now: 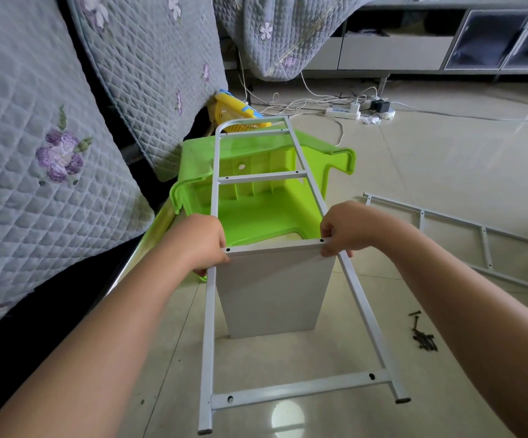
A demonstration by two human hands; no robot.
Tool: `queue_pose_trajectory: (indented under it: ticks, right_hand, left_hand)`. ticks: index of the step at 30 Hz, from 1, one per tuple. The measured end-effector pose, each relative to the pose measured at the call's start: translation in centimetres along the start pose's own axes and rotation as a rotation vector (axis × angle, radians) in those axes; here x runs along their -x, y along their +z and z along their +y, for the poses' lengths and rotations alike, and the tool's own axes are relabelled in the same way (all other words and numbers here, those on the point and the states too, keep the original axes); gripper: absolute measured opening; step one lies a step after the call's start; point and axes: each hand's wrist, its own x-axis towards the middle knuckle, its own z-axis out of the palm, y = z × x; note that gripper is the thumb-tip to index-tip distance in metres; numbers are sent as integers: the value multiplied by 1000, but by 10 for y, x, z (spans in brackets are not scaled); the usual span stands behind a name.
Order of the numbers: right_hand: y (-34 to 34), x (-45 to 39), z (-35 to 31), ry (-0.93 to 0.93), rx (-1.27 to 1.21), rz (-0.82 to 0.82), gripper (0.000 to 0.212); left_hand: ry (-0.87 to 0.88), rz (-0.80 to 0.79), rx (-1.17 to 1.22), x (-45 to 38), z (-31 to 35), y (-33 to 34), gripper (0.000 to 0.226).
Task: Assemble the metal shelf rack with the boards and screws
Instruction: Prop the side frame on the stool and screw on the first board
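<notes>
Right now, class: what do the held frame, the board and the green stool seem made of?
Frame: likely metal tube, white painted, with drilled holes.
Board: unclear, perhaps coated wood or sheet metal; matte grey, flat.
Green stool: plastic, glossy, moulded ribs.

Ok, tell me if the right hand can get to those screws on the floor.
Probably yes: the screws lie on open floor just right of the frame, nothing covering them. But the right hand grips the board and must let go first.

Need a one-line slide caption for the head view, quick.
Both hands, left hand and right hand, hold a white board against the white metal side frame; screws lie nearby.
</notes>
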Motion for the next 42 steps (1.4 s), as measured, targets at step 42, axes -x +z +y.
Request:
queue_pose_trajectory:
  ticks: [42]
  right_hand:
    - [12,10,41,-157,-468,-20,38]
  left_hand:
    - [192,118,-151,1,47,19,38]
